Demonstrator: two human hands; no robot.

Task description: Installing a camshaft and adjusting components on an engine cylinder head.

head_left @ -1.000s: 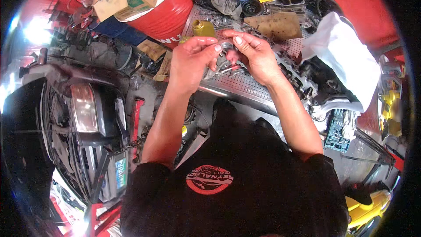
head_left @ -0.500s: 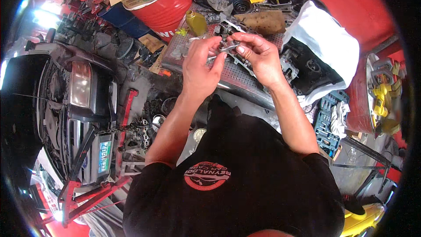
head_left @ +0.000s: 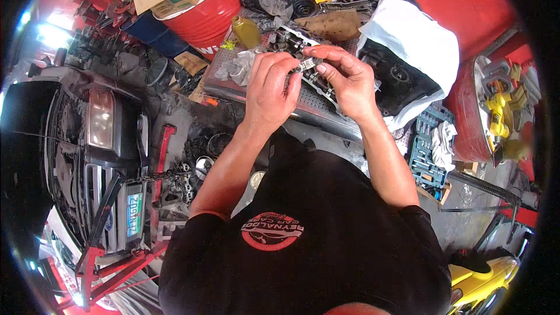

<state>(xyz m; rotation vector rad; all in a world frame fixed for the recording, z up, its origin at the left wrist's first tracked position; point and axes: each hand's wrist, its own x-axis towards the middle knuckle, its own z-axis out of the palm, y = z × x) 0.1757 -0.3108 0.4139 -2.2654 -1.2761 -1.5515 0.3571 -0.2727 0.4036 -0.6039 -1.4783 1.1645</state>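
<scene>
Between my two hands is a small shiny metal engine part (head_left: pixel 307 65), held up over the work table. My left hand (head_left: pixel 271 90) pinches its left end between thumb and fingers. On its other end, the thumb and bent fingers of my right hand (head_left: pixel 348 84) are closed. Fingertips cover much of the part, so its full shape is hidden. Directly beneath and behind the hands lies a long metal cylinder head (head_left: pixel 289 36) with several shafts and springs. To its left, a crumpled clear plastic bag (head_left: pixel 236 69) sits near a yellow-gold oil bottle (head_left: pixel 246 32).
The perforated metal table (head_left: pixel 227 90) also bears oily cardboard (head_left: pixel 332 25) and a large dark engine part (head_left: pixel 396 76) on white sheeting (head_left: pixel 417 35). A socket set case (head_left: pixel 426 157) lies right. A red drum (head_left: pixel 201 26) stands behind; a dark vehicle (head_left: pixel 100 119) is at left.
The small metal part has been turned between my fingers and shows a broader, lighter face. Both hands keep their pinch. The surroundings shift slightly left in the view.
</scene>
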